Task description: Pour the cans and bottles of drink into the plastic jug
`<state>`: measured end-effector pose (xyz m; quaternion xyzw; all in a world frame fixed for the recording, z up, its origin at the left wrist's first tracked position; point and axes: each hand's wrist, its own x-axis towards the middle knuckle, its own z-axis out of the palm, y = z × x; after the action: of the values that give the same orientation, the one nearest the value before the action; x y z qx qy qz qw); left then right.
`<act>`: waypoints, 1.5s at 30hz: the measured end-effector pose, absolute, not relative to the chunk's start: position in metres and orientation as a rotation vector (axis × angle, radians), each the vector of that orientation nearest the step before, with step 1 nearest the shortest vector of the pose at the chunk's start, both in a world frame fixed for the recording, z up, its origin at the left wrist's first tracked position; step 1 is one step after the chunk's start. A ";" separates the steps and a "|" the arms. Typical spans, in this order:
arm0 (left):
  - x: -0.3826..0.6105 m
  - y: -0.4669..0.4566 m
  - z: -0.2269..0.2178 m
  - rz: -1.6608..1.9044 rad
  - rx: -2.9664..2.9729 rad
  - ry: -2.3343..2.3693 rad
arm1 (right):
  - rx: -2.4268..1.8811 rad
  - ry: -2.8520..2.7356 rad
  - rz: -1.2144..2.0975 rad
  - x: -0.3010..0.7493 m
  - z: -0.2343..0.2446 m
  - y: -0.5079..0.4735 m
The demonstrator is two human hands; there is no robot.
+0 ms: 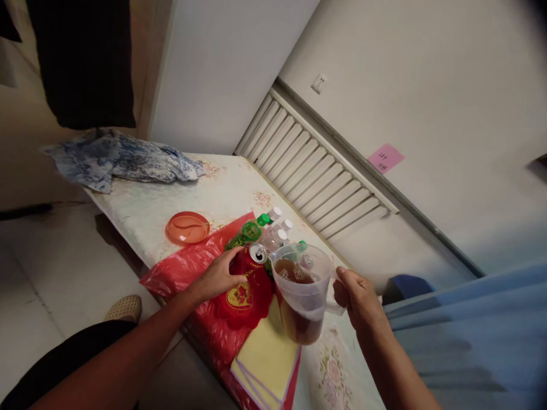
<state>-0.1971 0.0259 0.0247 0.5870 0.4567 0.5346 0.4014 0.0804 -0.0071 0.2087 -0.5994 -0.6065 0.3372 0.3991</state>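
My left hand [220, 276] is wrapped round a red drink can [244, 261] whose top opening shows. Below the can lies a red plate-like piece [243, 299] with a yellow heart print. In my right hand [359, 296] is the handle of a clear plastic measuring jug [305, 296], part filled with brown, bubbly liquid. The jug's spout side is close to the can's rim; I cannot tell whether they touch. Beneath the jug is a folded yellow cloth [269, 356]. Several bottles stand behind the can, among them a green-capped bottle [250, 232].
An orange-red dish [187, 228] sits on the flowered tablecloth [158, 193], beside a red plastic sheet [171, 276]. Blue-and-white crumpled fabric [141, 162] lies at the far left edge. A radiator [316, 165] runs along the wall; a blue curtain [482, 336] hangs at the right.
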 end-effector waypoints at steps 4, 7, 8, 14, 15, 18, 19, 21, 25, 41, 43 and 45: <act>-0.196 0.026 0.022 1.342 1.484 1.179 | -1.515 -1.528 0.875 0.080 0.209 -0.006; -0.196 0.026 0.022 1.348 1.486 1.184 | -1.518 -1.545 0.868 0.078 0.210 -0.006; -0.196 0.026 0.022 1.347 1.486 1.187 | -1.519 -1.555 0.863 0.078 0.211 -0.006; -0.196 0.026 0.022 1.331 1.493 1.204 | -1.545 -1.588 0.859 0.075 0.216 -0.006; -0.196 0.026 0.022 1.326 1.498 1.205 | -1.545 -1.591 0.862 0.075 0.216 -0.006; -0.196 0.027 0.020 1.323 1.506 1.199 | -1.541 -1.608 0.855 0.075 0.216 -0.005; -0.195 0.027 0.019 1.327 1.506 1.195 | -1.542 -1.611 0.853 0.075 0.216 -0.005; -0.195 0.028 0.018 1.334 1.506 1.189 | -1.548 -1.608 0.850 0.074 0.217 -0.004; -0.195 0.028 0.018 1.337 1.505 1.193 | -1.550 -1.608 0.857 0.072 0.217 -0.003; -0.196 0.026 0.022 1.323 1.513 1.179 | -1.563 -1.657 0.862 0.072 0.218 0.000; -0.196 0.026 0.022 1.328 1.510 1.178 | -1.565 -1.664 0.863 0.072 0.218 0.001; -0.195 0.026 0.023 1.341 1.498 1.170 | -1.573 -1.670 0.862 0.073 0.218 0.001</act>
<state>-0.1954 0.0257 0.0226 0.5912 0.4618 0.5293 0.3963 0.0732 0.0012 0.2178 -0.6038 -0.6413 0.3308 0.3387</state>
